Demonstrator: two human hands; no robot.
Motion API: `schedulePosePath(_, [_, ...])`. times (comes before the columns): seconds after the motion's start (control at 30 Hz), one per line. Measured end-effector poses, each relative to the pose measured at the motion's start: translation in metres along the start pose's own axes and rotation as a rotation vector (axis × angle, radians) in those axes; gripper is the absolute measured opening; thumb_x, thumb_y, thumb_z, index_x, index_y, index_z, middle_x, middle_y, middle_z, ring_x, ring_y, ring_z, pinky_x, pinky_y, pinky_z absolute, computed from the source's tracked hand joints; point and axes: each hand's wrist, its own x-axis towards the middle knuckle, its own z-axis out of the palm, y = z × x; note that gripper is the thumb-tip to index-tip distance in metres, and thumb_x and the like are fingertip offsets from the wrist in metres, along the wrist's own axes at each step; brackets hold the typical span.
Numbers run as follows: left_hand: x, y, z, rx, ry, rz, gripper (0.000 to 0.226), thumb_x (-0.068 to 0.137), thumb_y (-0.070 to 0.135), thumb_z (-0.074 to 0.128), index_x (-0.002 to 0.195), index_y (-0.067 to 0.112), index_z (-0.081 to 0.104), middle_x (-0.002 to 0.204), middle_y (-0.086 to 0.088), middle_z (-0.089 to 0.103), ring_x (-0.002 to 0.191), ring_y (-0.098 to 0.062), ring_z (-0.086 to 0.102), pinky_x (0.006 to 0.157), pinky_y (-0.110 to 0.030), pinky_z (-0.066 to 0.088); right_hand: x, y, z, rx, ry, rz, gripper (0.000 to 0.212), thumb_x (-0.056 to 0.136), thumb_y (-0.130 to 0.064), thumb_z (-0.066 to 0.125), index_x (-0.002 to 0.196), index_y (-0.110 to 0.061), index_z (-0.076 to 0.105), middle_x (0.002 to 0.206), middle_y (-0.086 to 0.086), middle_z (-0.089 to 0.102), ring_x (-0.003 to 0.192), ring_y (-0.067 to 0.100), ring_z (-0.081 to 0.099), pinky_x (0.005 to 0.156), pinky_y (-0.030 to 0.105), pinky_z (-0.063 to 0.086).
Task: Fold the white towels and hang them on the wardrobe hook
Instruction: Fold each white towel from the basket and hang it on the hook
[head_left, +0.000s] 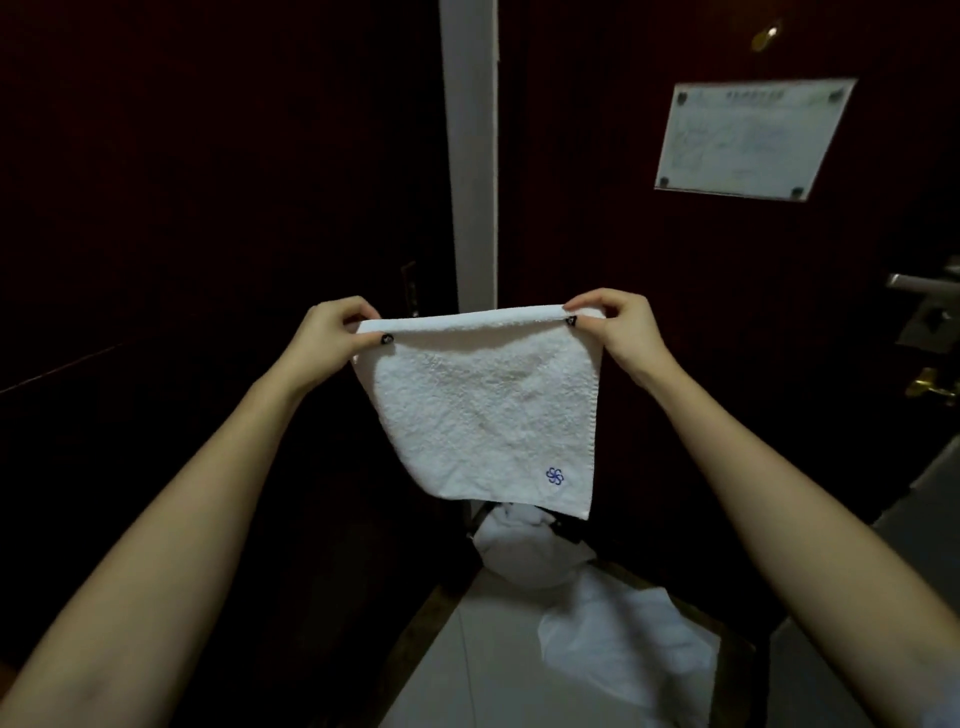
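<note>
Two hands hold one white towel (483, 415) in the air before a dark door (675, 312). The left hand (332, 332) pinches the towel's upper left corner; the right hand (618, 325) pinches the upper right corner. The top edge is stretched level between them. A blue emblem (555, 476) sits near the lower right corner. More white cloth (530, 551) lies on the floor (483, 665) below.

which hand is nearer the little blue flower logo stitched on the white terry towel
Right. The right hand pinches the white terry towel at the top corner above the blue flower logo; the left hand pinches the opposite top corner, diagonally across.
</note>
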Motion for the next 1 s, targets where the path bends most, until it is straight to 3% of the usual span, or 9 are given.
schedulePosePath(0.13, [-0.055, 0.018, -0.037, -0.006, 0.085, -0.028, 0.014, 0.078, 0.012, 0.075, 0.077, 0.018, 0.062, 0.074, 0.006, 0.061, 0.07, -0.005, 0.053, 0.065, -0.024, 0.041, -0.025, -0.031, 0.005, 0.098, -0.143, 0.05, 0.025, 0.085, -0.001, 0.069, 0.109, 0.004, 0.069, 0.099, 0.016, 0.07, 0.08, 0.007, 0.064, 0.072, 0.013, 0.051])
schedulePosePath(0.23, [-0.091, 0.027, -0.069, -0.137, 0.228, -0.072, 0.013, 0.082, 0.007, 0.071, 0.079, 0.019, 0.066, 0.077, 0.007, 0.063, 0.069, 0.005, 0.056, 0.065, -0.013, 0.043, -0.035, -0.052, 0.015, 0.076, -0.251, 0.005, 0.024, 0.087, 0.001, 0.066, 0.111, 0.002, 0.069, 0.103, 0.015, 0.07, 0.084, 0.005, 0.065, 0.076, 0.01, 0.05])
schedulePosePath(0.33, [-0.128, 0.032, -0.101, -0.227, 0.36, -0.133, 0.016, 0.082, 0.004, 0.07, 0.085, 0.019, 0.066, 0.083, 0.005, 0.064, 0.074, 0.001, 0.058, 0.067, -0.013, 0.047, -0.049, -0.076, 0.04, -0.075, -0.362, -0.095, 0.027, 0.085, 0.006, 0.062, 0.102, -0.011, 0.074, 0.099, 0.006, 0.072, 0.086, -0.001, 0.064, 0.078, 0.01, 0.047])
schedulePosePath(0.43, [-0.161, 0.035, -0.127, -0.184, 0.43, -0.144, 0.022, 0.082, -0.001, 0.066, 0.082, 0.021, 0.064, 0.081, 0.005, 0.061, 0.071, 0.001, 0.055, 0.066, -0.012, 0.045, -0.066, -0.095, 0.075, -0.141, -0.386, -0.12, 0.028, 0.084, 0.002, 0.06, 0.091, -0.02, 0.076, 0.092, 0.002, 0.074, 0.089, 0.01, 0.067, 0.08, 0.023, 0.05])
schedulePosePath(0.53, [-0.19, 0.035, -0.147, -0.107, 0.425, -0.208, 0.025, 0.082, -0.007, 0.058, 0.081, 0.015, 0.07, 0.079, -0.007, 0.062, 0.073, -0.007, 0.054, 0.066, -0.015, 0.042, -0.08, -0.115, 0.112, -0.165, -0.407, -0.129, 0.025, 0.085, -0.002, 0.06, 0.085, -0.022, 0.076, 0.086, 0.003, 0.074, 0.083, 0.015, 0.066, 0.073, 0.028, 0.05])
schedulePosePath(0.67, [-0.226, 0.031, -0.175, -0.117, 0.439, -0.28, 0.017, 0.086, 0.0, 0.063, 0.094, 0.012, 0.073, 0.089, -0.006, 0.067, 0.079, -0.005, 0.058, 0.073, -0.013, 0.044, -0.101, -0.155, 0.161, 0.041, -0.514, -0.092, 0.015, 0.086, -0.007, 0.07, 0.081, -0.02, 0.073, 0.077, -0.002, 0.069, 0.064, -0.001, 0.063, 0.057, 0.016, 0.049])
schedulePosePath(0.77, [-0.252, 0.03, -0.198, -0.092, 0.47, -0.26, 0.016, 0.085, 0.002, 0.067, 0.096, 0.013, 0.071, 0.093, 0.005, 0.067, 0.083, 0.006, 0.058, 0.077, -0.007, 0.042, -0.12, -0.193, 0.203, 0.236, -0.723, -0.078, 0.016, 0.084, 0.003, 0.069, 0.096, -0.007, 0.068, 0.084, 0.009, 0.07, 0.073, 0.006, 0.068, 0.067, 0.018, 0.056])
schedulePosePath(0.87, [-0.276, 0.024, -0.219, -0.117, 0.574, -0.256, 0.017, 0.082, 0.001, 0.071, 0.096, 0.01, 0.07, 0.09, 0.0, 0.067, 0.072, 0.004, 0.057, 0.071, -0.011, 0.043, -0.141, -0.229, 0.248, 0.252, -0.914, -0.125, 0.028, 0.087, 0.009, 0.063, 0.11, -0.008, 0.062, 0.099, 0.006, 0.071, 0.092, 0.013, 0.07, 0.083, 0.029, 0.058])
schedulePosePath(1.0, [-0.307, 0.016, -0.245, -0.281, 0.693, -0.292, 0.026, 0.081, -0.003, 0.068, 0.1, 0.015, 0.065, 0.08, 0.001, 0.068, 0.071, 0.0, 0.063, 0.068, -0.017, 0.05, -0.177, -0.267, 0.302, 0.178, -0.786, -0.288, 0.008, 0.089, -0.009, 0.068, 0.095, -0.008, 0.072, 0.089, 0.01, 0.074, 0.087, 0.022, 0.072, 0.084, 0.036, 0.057])
